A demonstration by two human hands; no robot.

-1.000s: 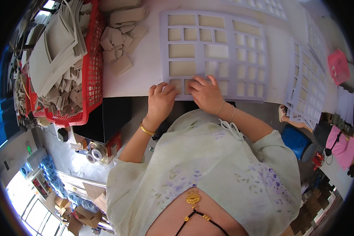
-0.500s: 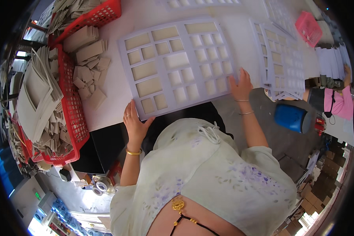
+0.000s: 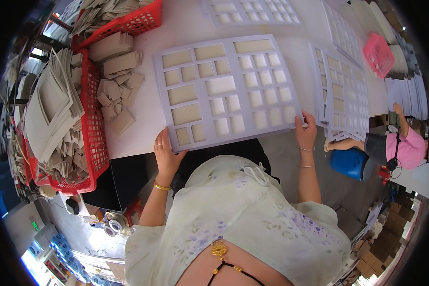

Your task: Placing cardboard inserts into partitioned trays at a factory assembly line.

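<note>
plainly, the panel (image 3: 239,88) (gridded) joins both hands (image 3: 168,158) (image 3: 306,135).

The one view comes from the left of two fisheye cameras worn side by side on the person's head, looking steeply down past the chest. The pale floral blouse (image 3: 252,205) fills the near middle, closest to the lens; the left hand (image 3: 167,156) and right hand (image 3: 306,132) sit farther out, and the desk (image 3: 145,117) spreads across the far side. The wide lens takes in floor (image 3: 283,162) too, bends straight edges toward its rim and leaves the corners black.
</note>
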